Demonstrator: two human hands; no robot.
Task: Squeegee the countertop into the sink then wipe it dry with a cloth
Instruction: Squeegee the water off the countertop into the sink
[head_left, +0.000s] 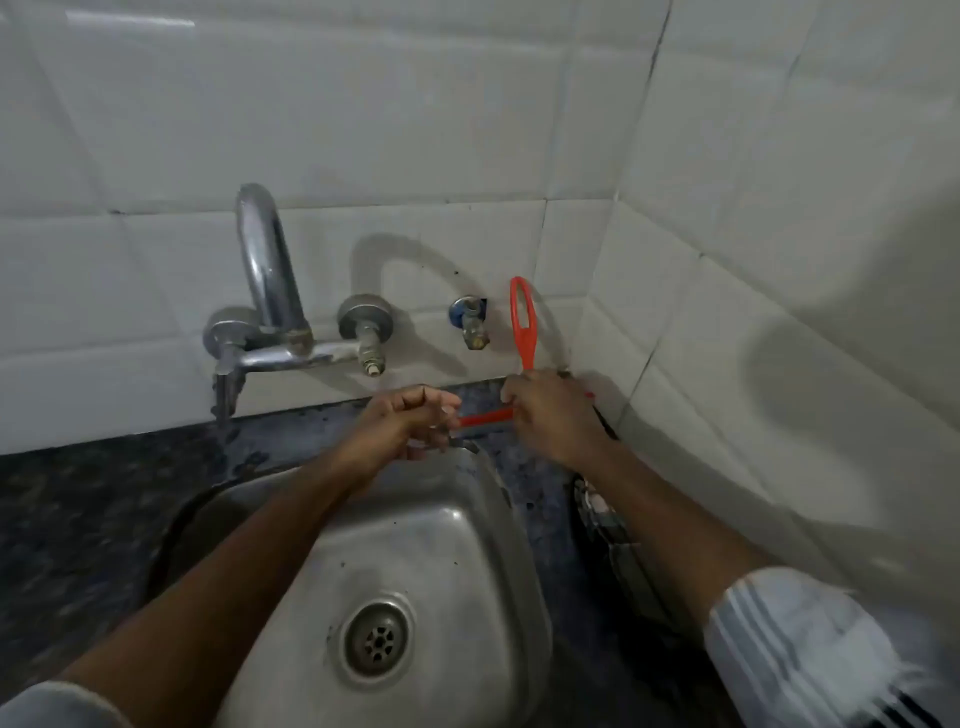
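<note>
Red squeegee (522, 332) stands handle-up behind steel sink (467, 519).

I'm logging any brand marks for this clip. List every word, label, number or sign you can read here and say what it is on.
None can be read.
The red squeegee, the chrome faucet, the steel sink and the wall tiles carry no visible writing.
The striped cloth beside the sink shows only a pattern.

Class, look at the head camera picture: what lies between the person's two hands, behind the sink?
In the head view, a short stretch of the red squeegee bridges the gap between the left hand and right hand, over the dark countertop.
</note>
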